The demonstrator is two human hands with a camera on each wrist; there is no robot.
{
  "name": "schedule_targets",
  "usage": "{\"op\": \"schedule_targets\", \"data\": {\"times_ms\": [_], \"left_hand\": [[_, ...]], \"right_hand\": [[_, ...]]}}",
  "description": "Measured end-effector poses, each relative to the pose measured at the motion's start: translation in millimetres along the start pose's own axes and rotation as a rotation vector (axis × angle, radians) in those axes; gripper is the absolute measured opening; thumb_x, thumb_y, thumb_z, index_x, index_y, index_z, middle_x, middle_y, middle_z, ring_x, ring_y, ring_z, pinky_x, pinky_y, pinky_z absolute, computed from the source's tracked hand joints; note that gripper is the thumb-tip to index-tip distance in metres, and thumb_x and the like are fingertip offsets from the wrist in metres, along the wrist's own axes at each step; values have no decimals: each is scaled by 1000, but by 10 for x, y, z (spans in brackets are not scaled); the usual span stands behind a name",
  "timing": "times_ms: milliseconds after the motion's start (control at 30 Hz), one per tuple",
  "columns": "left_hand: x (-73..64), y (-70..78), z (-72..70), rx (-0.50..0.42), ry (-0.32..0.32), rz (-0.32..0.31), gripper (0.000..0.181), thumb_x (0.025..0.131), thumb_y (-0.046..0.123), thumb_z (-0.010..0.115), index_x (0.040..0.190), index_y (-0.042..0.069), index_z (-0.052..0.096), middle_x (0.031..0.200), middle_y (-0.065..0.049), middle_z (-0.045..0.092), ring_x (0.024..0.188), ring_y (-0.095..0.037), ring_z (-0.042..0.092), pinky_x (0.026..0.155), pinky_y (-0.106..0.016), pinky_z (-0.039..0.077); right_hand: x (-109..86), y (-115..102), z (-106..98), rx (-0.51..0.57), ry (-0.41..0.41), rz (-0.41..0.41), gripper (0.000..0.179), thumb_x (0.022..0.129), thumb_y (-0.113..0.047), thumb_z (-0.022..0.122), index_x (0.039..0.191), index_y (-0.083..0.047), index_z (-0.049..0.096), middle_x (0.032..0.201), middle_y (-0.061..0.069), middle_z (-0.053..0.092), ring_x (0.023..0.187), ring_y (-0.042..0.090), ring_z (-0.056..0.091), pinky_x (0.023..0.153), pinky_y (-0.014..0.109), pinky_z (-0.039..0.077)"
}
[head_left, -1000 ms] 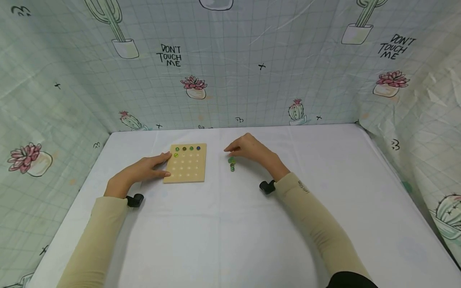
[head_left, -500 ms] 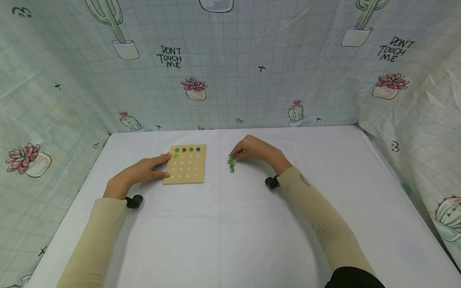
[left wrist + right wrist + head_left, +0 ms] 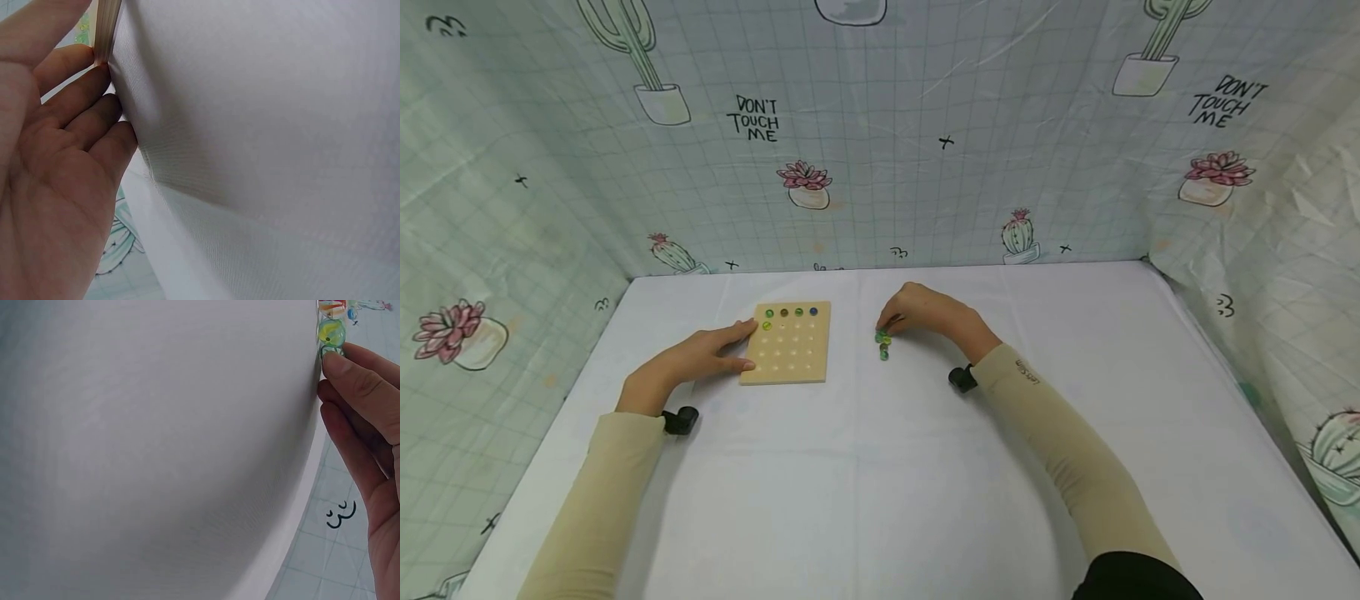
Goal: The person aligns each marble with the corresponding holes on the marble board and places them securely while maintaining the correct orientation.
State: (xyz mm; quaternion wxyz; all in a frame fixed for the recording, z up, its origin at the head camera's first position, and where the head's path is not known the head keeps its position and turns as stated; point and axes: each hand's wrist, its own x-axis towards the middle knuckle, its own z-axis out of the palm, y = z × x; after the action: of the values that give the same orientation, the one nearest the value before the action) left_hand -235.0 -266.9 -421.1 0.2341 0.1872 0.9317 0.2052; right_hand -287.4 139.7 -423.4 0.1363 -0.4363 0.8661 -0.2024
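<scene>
My left hand [image 3: 709,350] lies at the left side of a square, tan board [image 3: 808,342] with rows of small hollows, thumb and forefinger tips spread along its edge. In the left wrist view, fingertips touch the board's side [image 3: 107,31]. Several glass marbles fill a row along the board's far edge, including a blue marble [image 3: 813,312]; a yellow marble [image 3: 767,326] sits at the left of the second row. My right hand [image 3: 925,308] pinches a clear green marble [image 3: 332,351] between thumb and forefinger, beside a yellow-green marble [image 3: 331,332] and an orange-streaked one [image 3: 333,307].
A short line of loose marbles [image 3: 883,352] runs from the right hand toward the near side of the white-covered table [image 3: 850,483]. Cactus-printed cloth [image 3: 880,167] rises behind the table and along both sides. Each wrist wears a small black camera [image 3: 681,419].
The right hand has moved slightly right and down onto the loose marbles, and its fingertips have come together on one. The left hand and board stay put.
</scene>
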Motion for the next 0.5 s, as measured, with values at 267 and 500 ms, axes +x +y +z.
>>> {"op": "schedule_targets", "data": {"times_ms": [267, 500], "left_hand": [[4, -1, 1, 10, -3, -9, 96, 92, 56, 68, 163, 10, 22, 166, -24, 16, 153, -44, 14, 121, -62, 16], [-3, 8, -1, -4, -2, -10, 95, 93, 54, 68, 163, 10, 22, 166, -24, 15, 153, -44, 13, 122, -62, 15]], "right_hand": [[-19, -14, 4, -14, 23, 22, 20, 88, -12, 80, 108, -8, 81, 108, 2, 78, 101, 12, 72, 89, 21, 56], [-64, -59, -31, 7, 46, 26, 21, 87, -11, 80, 108, -7, 81, 107, 3, 78, 100, 13, 73, 88, 21, 56]]}}
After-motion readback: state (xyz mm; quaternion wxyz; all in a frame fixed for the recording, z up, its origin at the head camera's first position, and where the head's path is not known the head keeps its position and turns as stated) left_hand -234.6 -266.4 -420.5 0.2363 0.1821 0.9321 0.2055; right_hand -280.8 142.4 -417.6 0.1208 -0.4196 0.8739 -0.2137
